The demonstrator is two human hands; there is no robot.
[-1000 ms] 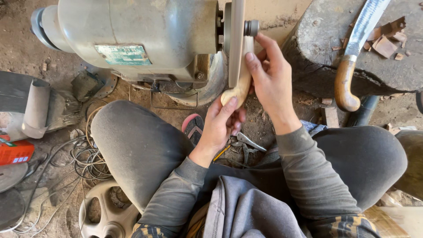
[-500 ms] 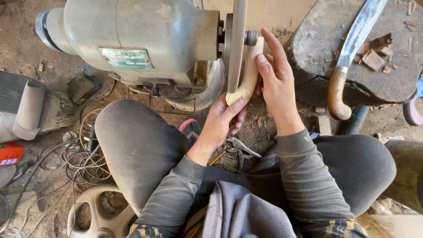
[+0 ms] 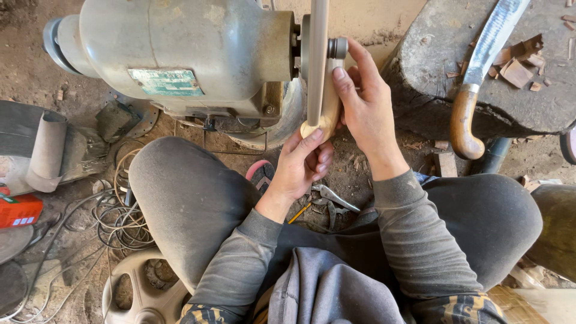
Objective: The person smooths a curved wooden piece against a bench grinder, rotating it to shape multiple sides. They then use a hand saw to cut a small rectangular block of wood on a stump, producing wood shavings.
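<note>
A pale wooden piece [image 3: 327, 108] is pressed against the thin sanding disc [image 3: 316, 60] of a grey motor grinder [image 3: 180, 54]. My left hand [image 3: 303, 165] grips the lower, rounded end of the wood from below. My right hand [image 3: 363, 102] holds the upper part, with thumb and fingers wrapped around it beside the disc's hub. I sit on the ground with my knees spread on both sides of the machine.
A big knife with a curved wooden handle [image 3: 474, 90] lies on a stone block [image 3: 432, 90] at the right, among wood chips. Pliers [image 3: 333, 198] and a pencil lie between my legs. Tangled wires [image 3: 114, 216], a red box [image 3: 18, 210] and rolled sandpaper [image 3: 45, 150] are at the left.
Both hands and the wooden piece have stayed at the disc; the view has shifted slightly, and the wood sits a little higher against the disc.
</note>
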